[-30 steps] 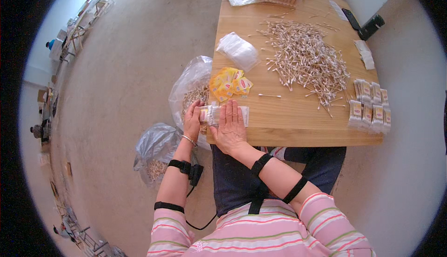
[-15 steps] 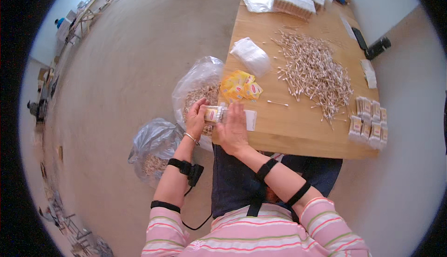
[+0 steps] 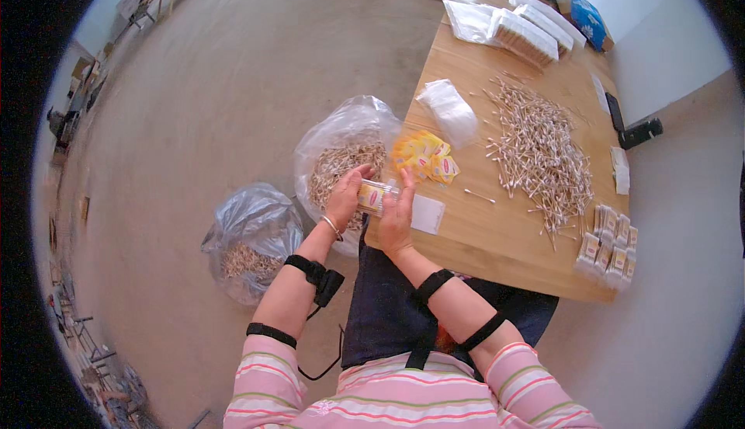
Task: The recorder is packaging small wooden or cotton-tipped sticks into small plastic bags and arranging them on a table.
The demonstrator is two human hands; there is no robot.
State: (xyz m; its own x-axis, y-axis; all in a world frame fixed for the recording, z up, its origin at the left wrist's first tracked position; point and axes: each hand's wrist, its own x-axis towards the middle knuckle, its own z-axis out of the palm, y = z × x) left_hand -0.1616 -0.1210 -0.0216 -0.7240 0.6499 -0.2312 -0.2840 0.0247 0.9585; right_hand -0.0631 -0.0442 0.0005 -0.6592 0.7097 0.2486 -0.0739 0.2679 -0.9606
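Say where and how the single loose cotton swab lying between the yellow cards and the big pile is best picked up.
Probably mid-stick, from above: the loose swab lies flat, so pinch across its thin bare shaft, clear of the cotton tips. Coming in from the near side looks easiest, over bare tabletop, with the pile to its right.

swab packet (image 3: pixel 374 197) is showing yellow and white with some red; loose cards (image 3: pixel 420 152) are showing yellow, white and red; swab heap (image 3: pixel 542 153) is looking white and pale tan; shirt (image 3: pixel 419 398) is carrying pink, white, coral and green stripes; trousers (image 3: pixel 382 316) are looking dark navy; tabletop (image 3: pixel 497 239) is showing light-brown wood grain
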